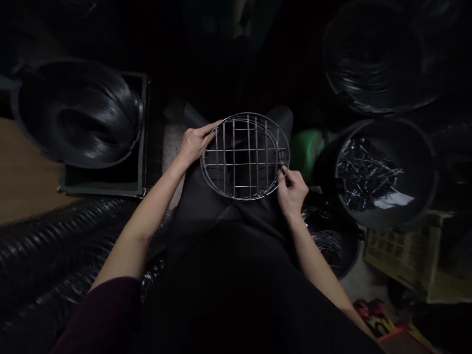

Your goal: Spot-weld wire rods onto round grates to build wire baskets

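A round wire grid (245,156), a ring crossed by straight wires, rests on my lap over dark trousers. My left hand (194,143) grips its upper left rim, fingers curled over the ring. On the right rim my right hand (291,191) is closed in a pinch, thumb and fingers pressed on a wire end where a crossbar meets the ring. Whether it also holds a small tool or loose wire I cannot make out.
A black tub (385,172) at the right holds several short wire pieces. Another tub of coiled wire (79,113) sits at the left on a green crate (106,184). More wire coils (372,54) lie at the top right. A ribbed dark mass (55,246) fills the lower left.
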Tool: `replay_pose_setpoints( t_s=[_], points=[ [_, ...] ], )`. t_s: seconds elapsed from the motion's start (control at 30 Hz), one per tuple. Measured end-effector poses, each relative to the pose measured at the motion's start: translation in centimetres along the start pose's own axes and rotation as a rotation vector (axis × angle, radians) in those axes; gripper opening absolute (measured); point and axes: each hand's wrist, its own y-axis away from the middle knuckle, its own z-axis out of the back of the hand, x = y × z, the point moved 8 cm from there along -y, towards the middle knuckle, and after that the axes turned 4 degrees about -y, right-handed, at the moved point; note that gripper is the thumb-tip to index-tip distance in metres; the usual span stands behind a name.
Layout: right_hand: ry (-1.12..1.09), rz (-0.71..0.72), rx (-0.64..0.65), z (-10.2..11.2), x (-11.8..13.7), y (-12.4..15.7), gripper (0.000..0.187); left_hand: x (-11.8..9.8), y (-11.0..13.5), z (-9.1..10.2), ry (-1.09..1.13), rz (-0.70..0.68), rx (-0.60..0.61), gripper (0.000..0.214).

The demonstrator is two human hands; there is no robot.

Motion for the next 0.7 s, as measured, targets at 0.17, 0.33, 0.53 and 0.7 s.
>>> replay_pose_setpoints(
  t_s=[0.17,0.33,0.53,0.7],
  points=[
    [0.154,0.147,0.142,-0.5,1.5,4.1,0.045,0.3,0.3,-0.1,-0.001,-0.031,0.011,0.036],
    [0.323,0.125,0.351,-1.9,1.2,5.7,0.082,0.3,0.4,0.2,0.026,-0.078,-0.02,0.04],
    [0.429,0.016,0.287,-3.6,0.6,6.0,0.095,1.1,0.3,-0.3,0.017,-0.087,-0.01,0.042],
    [0.348,0.027,0.236,-3.4,0.5,5.9,0.093,0.4,0.1,0.2,0.025,-0.109,-0.026,0.048]
  ],
)
